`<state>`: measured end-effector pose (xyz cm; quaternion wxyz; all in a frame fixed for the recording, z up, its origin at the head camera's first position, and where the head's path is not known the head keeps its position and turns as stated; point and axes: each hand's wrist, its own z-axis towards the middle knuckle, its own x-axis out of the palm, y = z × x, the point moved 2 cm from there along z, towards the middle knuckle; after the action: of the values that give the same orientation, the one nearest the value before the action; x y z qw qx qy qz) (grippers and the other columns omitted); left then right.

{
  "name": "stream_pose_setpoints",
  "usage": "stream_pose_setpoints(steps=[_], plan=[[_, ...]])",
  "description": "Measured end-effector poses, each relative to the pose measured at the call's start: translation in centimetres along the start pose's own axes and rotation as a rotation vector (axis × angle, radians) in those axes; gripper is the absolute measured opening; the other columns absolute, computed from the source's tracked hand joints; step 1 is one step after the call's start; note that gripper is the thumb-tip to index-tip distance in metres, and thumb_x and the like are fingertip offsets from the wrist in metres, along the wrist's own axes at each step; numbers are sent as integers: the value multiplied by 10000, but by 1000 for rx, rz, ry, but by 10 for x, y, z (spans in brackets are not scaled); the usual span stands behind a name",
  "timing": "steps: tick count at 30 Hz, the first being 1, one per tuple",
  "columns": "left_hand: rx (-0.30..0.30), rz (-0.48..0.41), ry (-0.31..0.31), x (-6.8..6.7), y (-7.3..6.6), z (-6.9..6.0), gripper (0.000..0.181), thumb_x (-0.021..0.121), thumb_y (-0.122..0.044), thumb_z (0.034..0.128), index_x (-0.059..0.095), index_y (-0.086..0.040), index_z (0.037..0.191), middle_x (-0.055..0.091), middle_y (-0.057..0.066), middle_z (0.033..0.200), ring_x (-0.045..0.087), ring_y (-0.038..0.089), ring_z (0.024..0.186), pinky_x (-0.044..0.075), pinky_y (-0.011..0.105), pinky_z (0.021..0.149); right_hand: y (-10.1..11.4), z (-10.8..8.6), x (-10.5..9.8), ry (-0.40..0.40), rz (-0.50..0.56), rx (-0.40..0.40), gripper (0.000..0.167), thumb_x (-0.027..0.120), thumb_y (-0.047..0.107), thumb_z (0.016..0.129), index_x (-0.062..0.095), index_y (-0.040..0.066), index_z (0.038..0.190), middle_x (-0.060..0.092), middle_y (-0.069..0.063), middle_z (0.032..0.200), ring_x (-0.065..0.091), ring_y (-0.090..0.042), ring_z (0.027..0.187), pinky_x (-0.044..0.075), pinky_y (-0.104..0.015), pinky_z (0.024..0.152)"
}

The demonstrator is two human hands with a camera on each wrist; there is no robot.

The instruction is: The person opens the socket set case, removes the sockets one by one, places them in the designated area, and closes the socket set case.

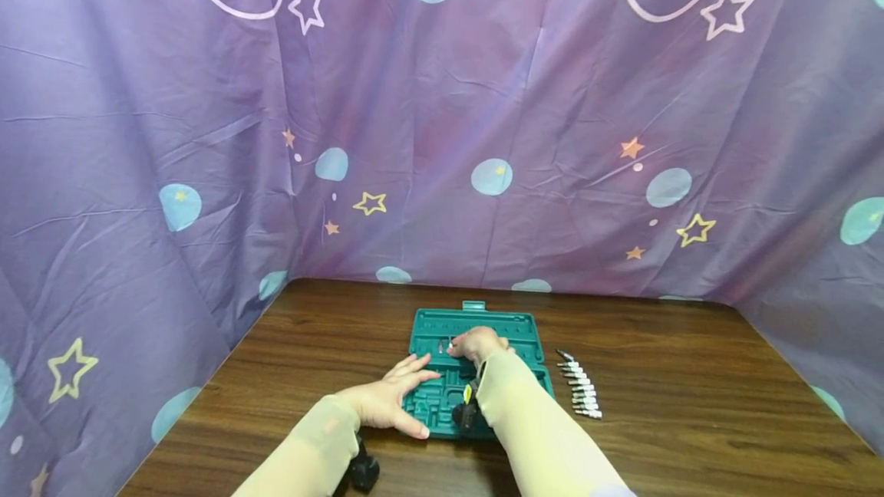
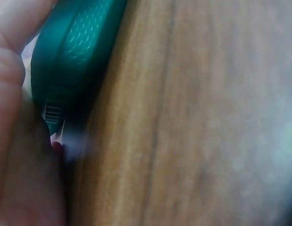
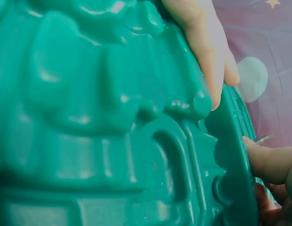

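Note:
A green moulded plastic case lies unfolded on the table, its shaped recesses facing up. My left hand rests on the case's left side, fingers spread over the edge and thumb at the near corner. The left wrist view shows the textured outer side of the case beside that hand. Over the far half of the case, my right hand pinches a small thin metal piece, of which only the tip shows past the thumb. My right forearm and wrist camera hide part of the near half.
To the right of the case, several small silvery pieces lie in a row on the brown wooden table, with a dark-tipped one at the far end. A purple patterned cloth hangs behind and at both sides.

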<state>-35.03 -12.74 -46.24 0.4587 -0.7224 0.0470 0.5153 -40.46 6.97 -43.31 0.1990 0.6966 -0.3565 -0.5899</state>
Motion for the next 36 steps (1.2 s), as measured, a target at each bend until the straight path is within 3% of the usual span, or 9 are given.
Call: stream_pose_setpoints(steps=[4,8,13,19,29,36], plan=[[-5,-12,2,-1,0,-1,888,797,-419,735,371,-181,1477,117,53,1610,6,300,1468,109,594,1117,-3,0,-1,-16,59,-3,132,806,276,777,763,193,869,520,-249,1258,237,-528,1299,144,-649,1055],[-4,-23,9,-1,0,-1,882,788,-439,742,369,-194,1478,111,50,1612,0,301,1468,108,599,1115,-4,-2,-2,-28,-12,-15,189,795,339,778,769,199,902,551,-233,1241,305,-526,1254,216,-636,1028],[-13,-26,10,0,0,-1,881,783,-460,742,369,-210,1478,103,30,1614,-5,287,1470,103,592,1118,-3,-4,-1,-21,-39,-44,190,774,336,803,771,204,940,589,-182,1204,321,-499,1243,213,-628,1020],[-14,-26,12,0,1,0,878,783,-458,744,368,-217,1479,104,28,1614,-5,277,1471,102,588,1121,-6,-5,4,-55,53,-35,146,788,310,793,762,203,888,576,-171,1163,287,-496,1222,203,-619,1003],[-2,-17,18,-1,1,-1,878,781,-443,750,362,-196,1481,107,51,1612,2,297,1468,113,601,1113,-10,-4,5,-84,204,-109,173,801,302,786,745,173,885,608,-116,1077,300,-484,1185,195,-601,968],[-8,-30,18,0,1,-1,881,786,-427,750,357,-201,1485,106,41,1613,1,280,1470,112,598,1115,-13,-2,2,-100,228,-218,145,769,255,818,728,131,883,690,-39,1005,505,-362,1062,152,-597,963]])
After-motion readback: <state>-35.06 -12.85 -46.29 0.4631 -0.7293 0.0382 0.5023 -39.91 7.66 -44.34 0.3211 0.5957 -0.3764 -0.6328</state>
